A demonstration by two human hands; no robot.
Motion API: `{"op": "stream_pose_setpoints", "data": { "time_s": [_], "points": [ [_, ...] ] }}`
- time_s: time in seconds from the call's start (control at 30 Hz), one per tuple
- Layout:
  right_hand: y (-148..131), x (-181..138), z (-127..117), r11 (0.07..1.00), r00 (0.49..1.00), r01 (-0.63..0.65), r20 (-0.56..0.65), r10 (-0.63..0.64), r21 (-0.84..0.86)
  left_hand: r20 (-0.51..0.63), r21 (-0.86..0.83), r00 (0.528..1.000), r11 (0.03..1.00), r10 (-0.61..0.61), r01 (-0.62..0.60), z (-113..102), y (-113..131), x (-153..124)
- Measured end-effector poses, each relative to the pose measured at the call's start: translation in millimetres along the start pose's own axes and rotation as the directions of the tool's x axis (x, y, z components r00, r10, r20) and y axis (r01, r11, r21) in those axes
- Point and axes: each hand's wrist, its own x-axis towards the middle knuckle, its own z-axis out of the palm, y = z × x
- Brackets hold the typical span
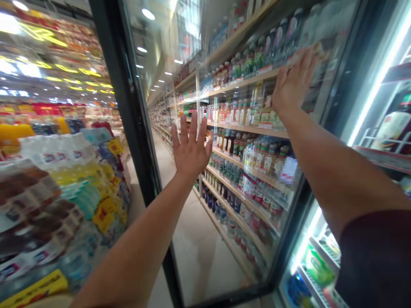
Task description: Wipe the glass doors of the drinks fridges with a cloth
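Observation:
A tall glass door (205,256) in a black frame stands swung open before me. My left hand (191,149) lies flat against the glass near its middle, fingers spread, with nothing in it. Higher up on the right, my right hand (293,83) is raised to the same pane, its fingers stretched out and slightly blurred. By its fingertips shows a tan patch (319,49); I cannot tell whether it is a cloth or a reflection. Shelves of bottles (237,111) show in the glass, between and behind my hands.
To the right is the lit cooler (375,90), with a dark bottle (396,122) on a rack and a green package (317,265) lower down. Stacked packs of drinks (64,154) with yellow signs (105,214) stand on the left. A pale tiled floor (138,179) runs past them.

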Motion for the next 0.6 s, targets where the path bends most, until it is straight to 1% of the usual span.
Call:
{"op": "stream_pose_setpoints", "data": {
  "time_s": [0.03,0.07,0.1,0.13,0.17,0.2,0.23,0.27,0.33,0.37,0.4,0.43,0.47,0.5,0.53,0.57,0.6],
  "points": [
    [-17,-8,1,0.996,0.995,0.09,0.043,-0.089,-0.016,0.007,0.005,1.0,1.0,0.0,0.0,-1,0,0],
    [-35,-17,0,0.978,0.973,0.206,0.113,-0.202,-0.025,0.011,0.012,1.0,1.0,-0.001,0.001,-1,0,0],
    [-49,-24,-3,0.944,0.928,0.329,0.189,-0.321,-0.012,0.016,0.016,1.0,1.0,-0.001,0.001,-2,-1,0],
    [-58,-30,-7,0.901,0.87,0.433,0.256,-0.422,0.013,0.021,0.018,1.0,1.0,-0.005,0.004,-3,-1,1],
    [-60,-35,-11,0.863,0.816,0.503,0.306,-0.49,0.043,0.027,0.017,1.0,1.0,-0.009,0.009,-3,0,1],
    [-56,-37,-16,0.846,0.786,0.53,0.336,-0.519,0.067,0.032,0.013,0.999,1.0,-0.014,0.013,-4,0,1],
    [-47,-38,-21,0.856,0.791,0.512,0.349,-0.503,0.073,0.036,0.005,0.999,1.0,-0.018,0.018,-5,1,1],
    [-34,-38,-25,0.891,0.828,0.451,0.344,-0.443,0.061,0.037,-0.007,0.999,1.0,-0.02,0.021,-5,1,1],
    [-8,-38,-31,0.972,0.931,0.233,0.286,-0.226,0.008,0.032,-0.037,0.999,0.999,-0.017,0.018,-7,4,1],
    [0,-38,-32,0.993,0.964,0.114,0.242,-0.107,-0.016,0.026,-0.052,1.0,0.999,-0.013,0.014,-8,5,1],
    [3,-40,-31,0.999,0.981,0.011,0.196,-0.004,-0.035,0.021,-0.063,1.0,0.998,-0.01,0.011,-9,6,1],
    [0,-44,-30,0.997,0.984,-0.058,0.164,0.065,-0.048,0.018,-0.068,1.0,0.998,-0.009,0.01,-10,7,0],
    [-9,-49,-27,0.995,0.984,-0.082,0.152,0.09,-0.057,0.018,-0.067,1.0,0.998,-0.01,0.012,-11,8,0],
    [-22,-57,-25,0.997,0.984,-0.057,0.164,0.066,-0.061,0.022,-0.064,1.0,0.998,-0.014,0.016,-12,9,0],
    [-38,-66,-23,0.998,0.98,0.013,0.201,-0.002,-0.054,0.03,-0.062,0.999,0.998,-0.02,0.022,-13,9,0],
    [-53,-77,-23,0.992,0.959,0.119,0.262,-0.107,-0.03,0.041,-0.06,0.999,0.998,-0.025,0.027,-14,10,0],
    [-65,-87,-23,0.97,0.914,0.241,0.332,-0.232,0.015,0.054,-0.059,0.998,0.998,-0.031,0.035,-15,10,0]
  ]
}}
